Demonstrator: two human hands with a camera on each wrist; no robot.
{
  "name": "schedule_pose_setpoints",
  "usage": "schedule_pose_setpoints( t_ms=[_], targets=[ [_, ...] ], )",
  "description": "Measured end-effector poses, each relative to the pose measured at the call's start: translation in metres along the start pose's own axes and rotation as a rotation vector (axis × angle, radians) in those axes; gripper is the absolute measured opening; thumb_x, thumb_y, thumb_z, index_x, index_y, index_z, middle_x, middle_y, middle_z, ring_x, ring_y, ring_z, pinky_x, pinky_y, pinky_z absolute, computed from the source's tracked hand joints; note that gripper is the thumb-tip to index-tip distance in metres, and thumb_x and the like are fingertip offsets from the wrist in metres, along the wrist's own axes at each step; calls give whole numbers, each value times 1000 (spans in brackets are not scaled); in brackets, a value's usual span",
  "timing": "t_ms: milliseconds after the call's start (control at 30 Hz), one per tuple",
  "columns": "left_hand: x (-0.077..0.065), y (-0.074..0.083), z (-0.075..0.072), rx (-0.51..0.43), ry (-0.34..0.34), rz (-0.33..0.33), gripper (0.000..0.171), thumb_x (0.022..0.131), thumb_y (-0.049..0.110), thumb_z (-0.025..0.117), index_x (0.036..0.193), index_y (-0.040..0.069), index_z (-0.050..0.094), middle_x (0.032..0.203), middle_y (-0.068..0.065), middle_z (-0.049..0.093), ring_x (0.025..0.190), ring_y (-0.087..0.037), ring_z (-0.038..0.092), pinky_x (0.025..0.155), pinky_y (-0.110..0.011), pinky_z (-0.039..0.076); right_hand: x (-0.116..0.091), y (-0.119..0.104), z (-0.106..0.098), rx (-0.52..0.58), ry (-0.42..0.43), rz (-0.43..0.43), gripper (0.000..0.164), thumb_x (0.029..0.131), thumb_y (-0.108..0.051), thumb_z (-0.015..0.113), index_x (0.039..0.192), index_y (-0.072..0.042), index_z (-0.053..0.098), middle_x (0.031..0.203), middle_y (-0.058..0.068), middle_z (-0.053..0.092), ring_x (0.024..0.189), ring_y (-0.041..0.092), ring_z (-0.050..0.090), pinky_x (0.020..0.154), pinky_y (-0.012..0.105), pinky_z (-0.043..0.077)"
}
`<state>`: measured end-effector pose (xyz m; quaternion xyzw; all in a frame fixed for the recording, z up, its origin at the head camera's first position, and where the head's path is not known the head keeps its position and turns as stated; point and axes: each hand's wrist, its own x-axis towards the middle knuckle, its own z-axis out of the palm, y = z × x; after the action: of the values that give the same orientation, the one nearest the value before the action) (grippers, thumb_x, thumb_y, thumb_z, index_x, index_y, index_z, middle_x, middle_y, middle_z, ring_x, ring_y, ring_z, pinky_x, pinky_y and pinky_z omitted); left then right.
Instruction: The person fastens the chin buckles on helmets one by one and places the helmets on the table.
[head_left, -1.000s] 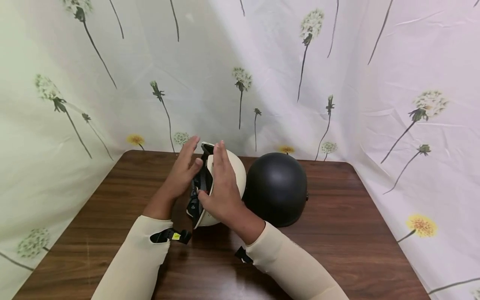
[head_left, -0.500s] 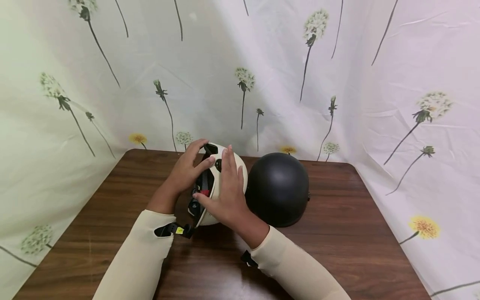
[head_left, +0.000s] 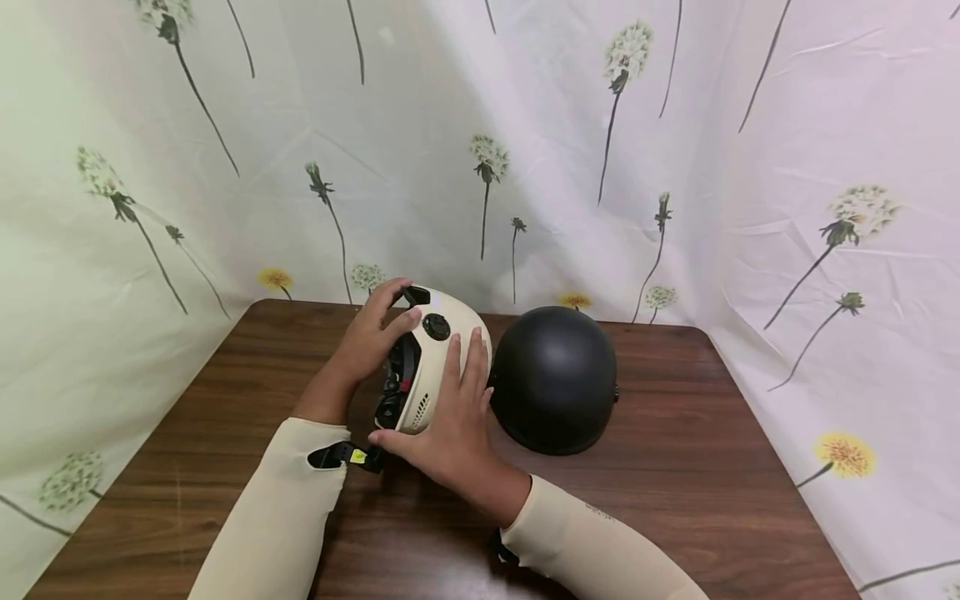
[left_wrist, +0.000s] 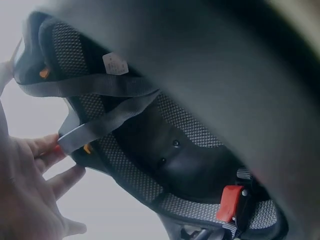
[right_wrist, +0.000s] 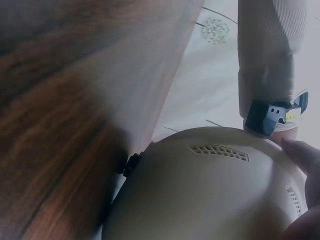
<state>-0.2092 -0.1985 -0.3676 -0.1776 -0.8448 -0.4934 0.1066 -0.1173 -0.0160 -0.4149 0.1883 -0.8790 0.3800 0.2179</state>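
A cream helmet (head_left: 431,358) lies tilted on the table, its dark opening facing left and a round black knob (head_left: 436,327) on its upper side. My left hand (head_left: 366,337) grips the far end of its rim, thumb on the shell. My right hand (head_left: 453,429) holds the near end, thumb at the rim and fingers spread over the shell. The left wrist view looks into the helmet, showing grey straps (left_wrist: 105,85), textured padding (left_wrist: 127,172) and a red buckle piece (left_wrist: 229,202). In the right wrist view, slotted vents (right_wrist: 220,151) mark the shell.
A matte black helmet (head_left: 557,379) sits dome up right beside the cream one. The brown wood-grain table (head_left: 697,467) ends at a flower-print curtain (head_left: 420,167) behind and at both sides.
The cream helmet has rolled so its knob and side vents face up. My left hand has moved onto the far rim. My right hand has slid toward the near rim.
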Motion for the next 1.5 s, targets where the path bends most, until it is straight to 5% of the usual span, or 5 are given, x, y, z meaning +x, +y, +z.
schedule_pose_setpoints(
  t_ms=[433,767,1067,1233,1500],
  targets=[
    [-1,-2,3,-36,24,-5,65,106,37,56,162,9,36,170,-16,25,157,-37,24,122,-67,19,-3,9,3,12,9,-43,154,60,-70,93,170,-8,4,176,13,-3,162,37,0,111,72,36],
    [-7,-3,0,-46,72,56,62,103,26,62,157,5,43,164,-20,35,154,-40,31,122,-66,20,-7,7,6,-26,16,-94,145,64,-65,91,169,-7,10,176,13,5,162,38,3,113,73,32],
    [-16,-8,-4,-283,122,85,57,104,14,51,157,-1,40,162,-21,36,153,-43,31,121,-52,31,-2,-2,-1,-217,-28,-217,142,68,-67,86,170,-10,5,177,11,-2,162,38,-3,100,86,31],
    [-23,-15,-7,-401,148,58,62,101,15,46,159,-4,35,159,-22,40,146,-33,41,106,-24,40,0,-6,-5,-311,-33,-320,138,69,-68,84,169,-8,10,177,14,3,162,38,-1,98,88,30],
    [-28,-22,-6,-496,173,88,65,101,17,46,160,-4,32,156,-20,41,136,-15,48,103,-20,43,-1,-2,-5,-387,-23,-412,131,72,-68,81,169,-8,17,176,16,7,162,40,2,99,88,29]
  ],
)
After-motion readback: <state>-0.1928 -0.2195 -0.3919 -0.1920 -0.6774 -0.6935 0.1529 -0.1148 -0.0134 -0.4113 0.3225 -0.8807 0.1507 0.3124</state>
